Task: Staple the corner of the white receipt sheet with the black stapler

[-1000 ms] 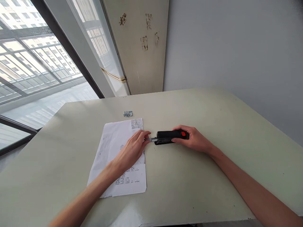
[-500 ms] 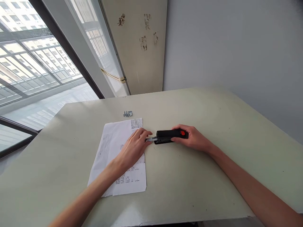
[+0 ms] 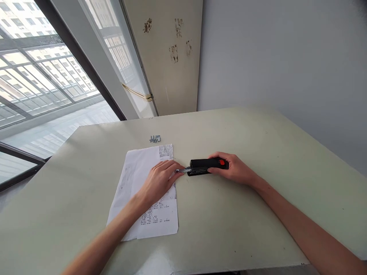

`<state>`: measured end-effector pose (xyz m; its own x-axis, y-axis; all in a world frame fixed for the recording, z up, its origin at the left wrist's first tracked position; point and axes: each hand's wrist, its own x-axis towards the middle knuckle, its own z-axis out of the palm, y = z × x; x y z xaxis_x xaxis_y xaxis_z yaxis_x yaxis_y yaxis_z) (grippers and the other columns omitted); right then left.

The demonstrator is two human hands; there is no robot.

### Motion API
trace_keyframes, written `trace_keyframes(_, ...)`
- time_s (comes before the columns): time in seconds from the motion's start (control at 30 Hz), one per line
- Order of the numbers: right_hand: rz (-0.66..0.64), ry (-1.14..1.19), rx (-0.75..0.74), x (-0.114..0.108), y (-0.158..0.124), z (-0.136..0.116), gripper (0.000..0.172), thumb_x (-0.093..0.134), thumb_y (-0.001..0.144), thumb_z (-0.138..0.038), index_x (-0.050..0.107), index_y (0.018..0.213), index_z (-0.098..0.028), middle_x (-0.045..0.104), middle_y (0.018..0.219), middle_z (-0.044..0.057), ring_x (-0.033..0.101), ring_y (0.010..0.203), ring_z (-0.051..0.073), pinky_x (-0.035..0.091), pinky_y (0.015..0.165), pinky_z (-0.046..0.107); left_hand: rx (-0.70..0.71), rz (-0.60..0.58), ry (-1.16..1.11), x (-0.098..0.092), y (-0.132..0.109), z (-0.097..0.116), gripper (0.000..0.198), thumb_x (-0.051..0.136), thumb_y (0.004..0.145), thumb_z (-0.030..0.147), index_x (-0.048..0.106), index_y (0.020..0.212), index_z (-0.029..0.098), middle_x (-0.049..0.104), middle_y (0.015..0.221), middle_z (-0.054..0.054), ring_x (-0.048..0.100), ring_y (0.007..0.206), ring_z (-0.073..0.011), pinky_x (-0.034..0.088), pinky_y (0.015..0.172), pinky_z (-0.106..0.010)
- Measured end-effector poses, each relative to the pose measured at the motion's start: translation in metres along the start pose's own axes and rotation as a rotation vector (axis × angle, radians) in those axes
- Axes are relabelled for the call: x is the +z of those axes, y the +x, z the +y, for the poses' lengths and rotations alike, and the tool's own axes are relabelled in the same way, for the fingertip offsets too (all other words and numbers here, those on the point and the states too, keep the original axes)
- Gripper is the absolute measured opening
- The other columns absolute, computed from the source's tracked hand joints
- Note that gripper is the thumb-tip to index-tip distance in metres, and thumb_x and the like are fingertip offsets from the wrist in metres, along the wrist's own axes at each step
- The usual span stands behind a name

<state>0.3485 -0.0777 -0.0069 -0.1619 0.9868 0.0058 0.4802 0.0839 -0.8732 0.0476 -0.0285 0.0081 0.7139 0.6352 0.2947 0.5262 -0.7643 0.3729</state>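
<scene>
A black stapler (image 3: 203, 166) with a red button lies on its side on the pale green table (image 3: 258, 214). My right hand (image 3: 233, 168) is wrapped round its rear end. A metal tray sticks out of its front, and the fingertips of my left hand (image 3: 160, 180) pinch at that tip. Under my left hand lies a printed sheet of paper (image 3: 143, 191). A small pile of loose staple strips (image 3: 155, 138) sits just beyond the paper.
A large window with dark frames (image 3: 77, 57) fills the left side. A stained beige panel (image 3: 169, 53) and a grey wall (image 3: 286, 57) stand behind the table. The table's near edge runs along the bottom of the view.
My left hand has slid slightly back toward me along the metal tray. The stapler and my right hand have stayed in place.
</scene>
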Motion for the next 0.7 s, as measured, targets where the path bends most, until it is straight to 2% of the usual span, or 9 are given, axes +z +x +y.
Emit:
trace_keyframes(0.13,-0.002,0.002,0.006,0.0,0.0,0.0,0.036,0.073,0.087,-0.059,0.07,0.107,-0.029,0.071,0.094,0.002,0.061,0.082,0.022,0.049,0.072,0.035,-0.082,-0.031,-0.065,-0.006,-0.001,-0.004,0.026,0.055,0.108,0.045,0.072,0.116,0.026,0.077,0.109,-0.004,0.072,0.096,-0.0219,0.057,0.085,-0.037)
trace_keyframes(0.23,-0.01,0.017,0.006,-0.001,0.0,0.0,0.037,0.073,0.087,-0.06,0.071,0.107,-0.029,0.071,0.094,0.001,0.06,0.082,0.022,0.048,0.072,0.035,-0.155,-0.035,-0.124,-0.011,-0.004,-0.014,0.031,0.062,0.103,0.053,0.076,0.109,0.027,0.078,0.104,-0.003,0.073,0.092,-0.0216,0.058,0.082,-0.036)
trace_keyframes(0.3,-0.015,0.025,0.012,-0.001,0.0,0.001,0.037,0.073,0.088,-0.06,0.071,0.108,-0.029,0.071,0.095,0.001,0.06,0.081,0.022,0.047,0.072,0.035,-0.161,-0.047,-0.18,-0.015,-0.006,-0.022,0.028,0.066,0.101,0.052,0.079,0.107,0.028,0.079,0.102,-0.002,0.073,0.091,-0.0208,0.059,0.083,-0.036)
trace_keyframes(0.5,-0.059,0.088,0.03,-0.002,0.002,0.002,0.046,0.074,0.086,-0.064,0.073,0.114,-0.028,0.074,0.102,0.004,0.064,0.093,0.026,0.051,0.083,0.04,-0.049,-0.125,-0.362,-0.019,-0.005,-0.034,0.024,0.072,0.096,0.051,0.082,0.1,0.03,0.08,0.094,-0.002,0.074,0.091,-0.0216,0.06,0.084,-0.037)
trace_keyframes(0.7,-0.145,0.188,0.028,-0.003,0.001,0.0,0.042,0.077,0.085,-0.06,0.074,0.112,-0.027,0.075,0.103,0.003,0.067,0.098,0.025,0.052,0.086,0.038,0.082,-0.208,-0.363,-0.004,0.023,-0.025,0.034,0.069,0.096,0.06,0.08,0.097,0.028,0.079,0.089,-0.003,0.071,0.085,-0.0211,0.056,0.082,-0.037)
